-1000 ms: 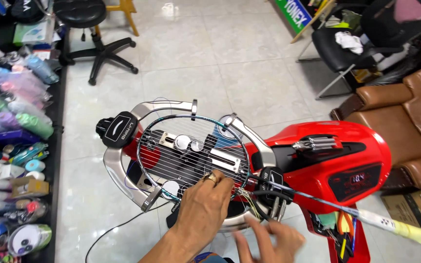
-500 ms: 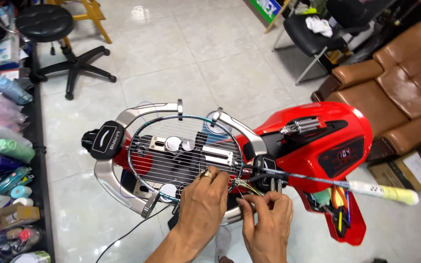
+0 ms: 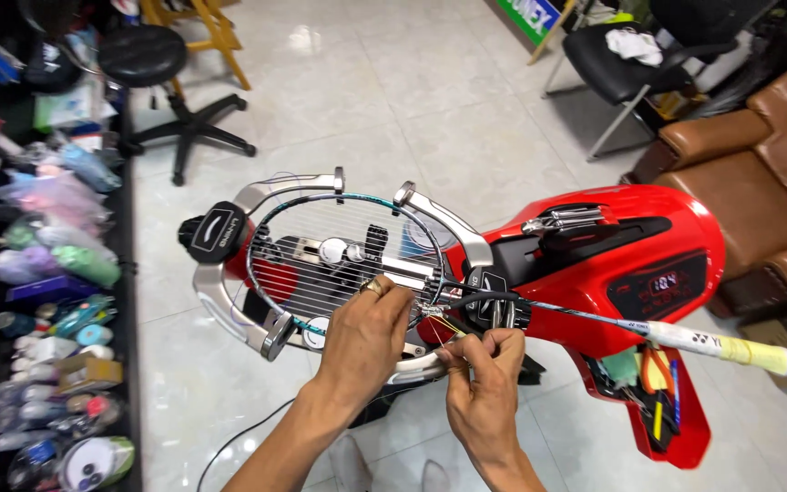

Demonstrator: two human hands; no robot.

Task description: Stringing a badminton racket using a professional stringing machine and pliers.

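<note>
A: Panel, read left to right from the racket (image 3: 339, 264) as landmark. What lies far left of it?

B: A shelf (image 3: 38, 273) of coloured reels and packets, and beyond the racket's top-left a black stool (image 3: 152, 64) on the tiled floor.

A: And the racket itself?

B: Clamped flat in the silver cradle (image 3: 229, 301) of a red stringing machine (image 3: 612, 264); its head is part-strung, its handle (image 3: 730, 346) pointing right, past the machine's body.

A: The hands?

B: Both work at the racket's near edge, by the throat. The left hand (image 3: 371, 342), ring on one finger, rests on the strings with fingers curled, closed down on the frame there. The right hand (image 3: 485, 383), just right of it, is pinched shut on a thin yellow string (image 3: 453, 326) whose end runs to the frame.

A: Step in hand, by your reading?

B: Likely threading or tying off a string end at the frame's lower edge; the knot itself is too small to make out.

A: What would the next move call for?

B: A steady left hand on the frame, and a fine, straight pull from the right hand so the string seats without slipping.

A: Right of the racket?

B: A tool tray (image 3: 649, 401) on the machine, then brown armchairs (image 3: 767, 191).
</note>
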